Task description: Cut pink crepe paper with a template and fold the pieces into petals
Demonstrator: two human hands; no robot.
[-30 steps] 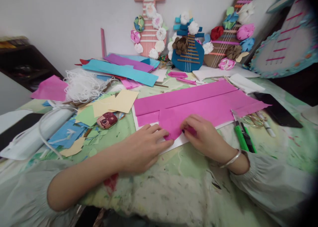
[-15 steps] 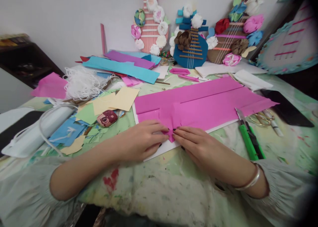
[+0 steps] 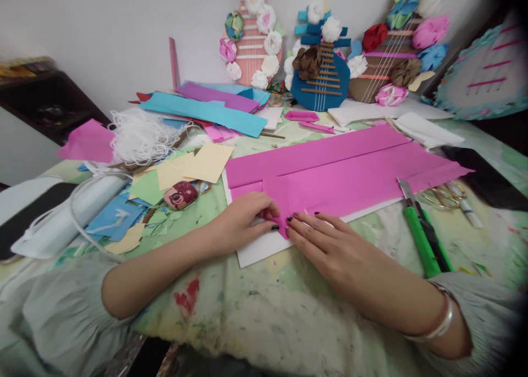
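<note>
A long sheet of bright pink paper (image 3: 330, 179) lies over a white board (image 3: 258, 251), its top part overlapping in a straight strip. My left hand (image 3: 243, 220) is at the sheet's near left edge, with fingers curled toward the thumb in a pinch on the paper. Beside it, my right hand (image 3: 330, 250) rests flat on the pink paper, fingers stretched out and side by side. The fingertips of both hands almost meet at a narrow pink bit overhanging the white board. A green utility knife (image 3: 424, 239) with its blade out lies right of my right hand.
Gold-handled scissors (image 3: 443, 195) and a black phone (image 3: 489, 176) lie at right. At left are paper scraps (image 3: 210, 160), a maroon case (image 3: 180, 194) and a tangle of white cord (image 3: 142, 138). Flower-decorated cardboard instruments (image 3: 319, 83) lean on the wall.
My left hand has drawn back slightly and curled its fingers. The raised fold in the pink paper between my hands now lies flatter. My right hand has spread a little over it.
</note>
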